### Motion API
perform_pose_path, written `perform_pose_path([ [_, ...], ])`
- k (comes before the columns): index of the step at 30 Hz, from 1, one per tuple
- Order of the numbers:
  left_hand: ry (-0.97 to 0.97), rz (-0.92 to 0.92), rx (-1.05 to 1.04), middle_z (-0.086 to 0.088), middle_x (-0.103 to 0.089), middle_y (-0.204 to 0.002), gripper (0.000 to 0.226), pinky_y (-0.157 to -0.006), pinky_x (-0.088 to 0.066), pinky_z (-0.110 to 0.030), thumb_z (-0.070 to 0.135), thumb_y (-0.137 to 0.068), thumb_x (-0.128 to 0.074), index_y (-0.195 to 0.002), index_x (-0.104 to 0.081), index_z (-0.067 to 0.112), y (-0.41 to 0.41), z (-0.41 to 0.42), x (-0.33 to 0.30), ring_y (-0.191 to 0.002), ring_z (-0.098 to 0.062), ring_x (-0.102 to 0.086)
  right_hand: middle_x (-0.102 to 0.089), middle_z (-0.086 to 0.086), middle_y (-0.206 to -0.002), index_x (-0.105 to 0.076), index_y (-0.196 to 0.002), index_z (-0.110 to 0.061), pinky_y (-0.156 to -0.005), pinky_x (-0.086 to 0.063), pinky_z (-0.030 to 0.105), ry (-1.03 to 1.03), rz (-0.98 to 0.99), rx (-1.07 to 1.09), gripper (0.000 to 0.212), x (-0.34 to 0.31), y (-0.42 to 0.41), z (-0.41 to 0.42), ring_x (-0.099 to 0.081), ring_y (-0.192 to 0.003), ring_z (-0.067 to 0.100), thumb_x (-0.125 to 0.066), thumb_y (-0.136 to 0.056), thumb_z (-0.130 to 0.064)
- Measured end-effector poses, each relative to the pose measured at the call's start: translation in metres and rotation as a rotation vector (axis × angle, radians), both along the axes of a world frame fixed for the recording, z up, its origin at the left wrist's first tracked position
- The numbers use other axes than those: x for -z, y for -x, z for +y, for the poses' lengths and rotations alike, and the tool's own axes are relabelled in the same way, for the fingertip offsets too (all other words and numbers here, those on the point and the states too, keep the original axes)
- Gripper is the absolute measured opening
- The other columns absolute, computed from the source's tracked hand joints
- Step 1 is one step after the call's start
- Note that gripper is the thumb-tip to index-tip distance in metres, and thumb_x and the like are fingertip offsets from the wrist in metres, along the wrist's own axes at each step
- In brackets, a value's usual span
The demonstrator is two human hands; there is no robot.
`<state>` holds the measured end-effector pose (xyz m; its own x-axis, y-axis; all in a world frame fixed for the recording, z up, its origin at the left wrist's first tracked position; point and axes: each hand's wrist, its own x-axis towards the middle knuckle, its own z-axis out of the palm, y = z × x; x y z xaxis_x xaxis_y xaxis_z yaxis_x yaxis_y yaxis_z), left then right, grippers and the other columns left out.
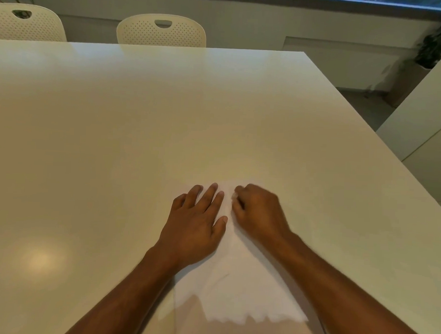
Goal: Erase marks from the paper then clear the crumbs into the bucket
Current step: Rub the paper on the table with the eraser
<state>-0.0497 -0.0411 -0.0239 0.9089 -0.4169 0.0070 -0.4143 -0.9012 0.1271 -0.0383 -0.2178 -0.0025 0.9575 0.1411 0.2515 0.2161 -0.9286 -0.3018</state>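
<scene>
Paper (234,281): white sheet, flat on the desk (140,138) at its near edge, faint marks near the middle. Left hand (196,224): fingers straight, pressing the sheet flat. Right hand (259,211): grip curled tight at the sheet's far end; whether it holds an eraser cannot be told. Two chairs (161,30) behind the desk.
</scene>
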Motion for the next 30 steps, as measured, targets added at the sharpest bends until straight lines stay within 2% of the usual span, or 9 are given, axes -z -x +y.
perform_pose_path([
  [4,0.004,0.003,-0.003,0.004,-0.016,-0.166,0.065,-0.116,-0.021,-0.044,0.053,-0.099,-0.013,-0.156,-0.025,0.025,0.001,-0.001,0.000,-0.150,-0.025,-0.015,-0.061,0.009,-0.073,-0.054,-0.071,-0.013,-0.057,-0.031,0.032,0.044,-0.007,0.261,0.022,-0.004,-0.031,-0.034,-0.059,-0.072,0.032,-0.043,-0.089,-0.023],
  [9,0.008,0.006,0.006,0.004,-0.015,-0.166,0.067,-0.116,-0.020,-0.044,0.054,-0.099,-0.010,-0.157,-0.025,0.025,0.000,-0.001,-0.001,-0.151,-0.024,-0.014,-0.062,0.003,-0.076,-0.064,-0.084,-0.017,-0.063,-0.047,0.031,0.011,0.012,0.000,0.023,0.000,-0.007,0.009,-0.058,-0.070,0.023,-0.045,-0.092,-0.027],
  [13,0.008,0.006,0.000,0.004,-0.015,-0.166,0.065,-0.117,-0.019,-0.044,0.053,-0.099,-0.013,-0.157,-0.025,0.025,0.001,-0.001,0.000,-0.151,-0.024,-0.014,-0.063,0.009,-0.075,-0.061,-0.077,-0.011,-0.060,-0.035,0.033,0.021,-0.002,0.272,0.022,-0.002,-0.035,-0.023,-0.059,-0.073,0.030,-0.047,-0.091,-0.022],
  [17,0.019,0.003,0.007,0.003,-0.018,-0.166,0.066,-0.116,-0.020,-0.045,0.053,-0.099,-0.014,-0.156,-0.027,0.023,0.001,-0.001,-0.001,-0.150,-0.024,-0.016,-0.063,0.004,-0.075,-0.066,-0.085,-0.014,-0.062,-0.045,0.030,0.012,-0.005,0.023,0.023,0.002,-0.011,0.011,-0.059,-0.069,0.023,-0.047,-0.093,-0.025],
  [18,0.017,0.006,0.007,0.003,-0.017,-0.166,0.066,-0.117,-0.020,-0.045,0.053,-0.099,-0.014,-0.157,-0.026,0.023,0.000,-0.001,-0.001,-0.151,-0.024,-0.015,-0.064,0.004,-0.077,-0.067,-0.087,-0.014,-0.063,-0.046,0.031,0.016,0.003,0.025,0.023,0.002,-0.012,0.008,-0.060,-0.070,0.024,-0.047,-0.093,-0.026],
  [22,0.019,0.005,-0.002,0.004,-0.013,-0.167,0.069,-0.118,-0.016,-0.042,0.053,-0.099,-0.013,-0.158,-0.022,0.018,0.001,-0.001,-0.002,-0.151,-0.022,-0.012,-0.064,0.010,-0.079,-0.063,-0.081,-0.010,-0.062,-0.035,0.033,0.055,0.011,0.273,0.022,-0.003,-0.036,-0.023,-0.060,-0.076,0.032,-0.047,-0.091,-0.023],
  [26,0.076,-0.005,-0.002,0.002,-0.013,-0.167,0.068,-0.117,-0.016,-0.039,0.051,-0.100,-0.018,-0.159,-0.013,0.018,0.001,0.000,-0.002,-0.151,-0.021,-0.013,-0.061,0.002,-0.072,-0.063,-0.078,-0.016,-0.064,-0.048,0.033,-0.042,0.049,-0.044,0.024,-0.004,-0.006,0.020,-0.057,-0.066,0.021,-0.047,-0.093,-0.026],
  [27,0.106,0.000,-0.010,0.001,-0.011,-0.167,0.069,-0.117,-0.015,-0.038,0.051,-0.100,-0.021,-0.159,-0.009,0.018,0.001,0.000,-0.002,-0.151,-0.021,-0.012,-0.061,0.001,-0.072,-0.064,-0.078,-0.016,-0.065,-0.049,0.034,-0.062,0.067,-0.059,0.025,-0.004,-0.005,0.020,-0.057,-0.066,0.019,-0.047,-0.093,-0.027],
  [30,0.174,0.012,-0.045,0.000,-0.001,-0.168,0.073,-0.118,-0.011,-0.035,0.054,-0.101,-0.027,-0.159,-0.004,0.017,0.001,0.000,-0.001,-0.151,-0.018,-0.009,-0.067,0.005,-0.081,-0.070,-0.090,-0.013,-0.068,-0.049,0.030,-0.009,0.017,0.155,0.025,-0.002,-0.028,0.002,-0.061,-0.073,0.022,-0.048,-0.092,-0.025],
])
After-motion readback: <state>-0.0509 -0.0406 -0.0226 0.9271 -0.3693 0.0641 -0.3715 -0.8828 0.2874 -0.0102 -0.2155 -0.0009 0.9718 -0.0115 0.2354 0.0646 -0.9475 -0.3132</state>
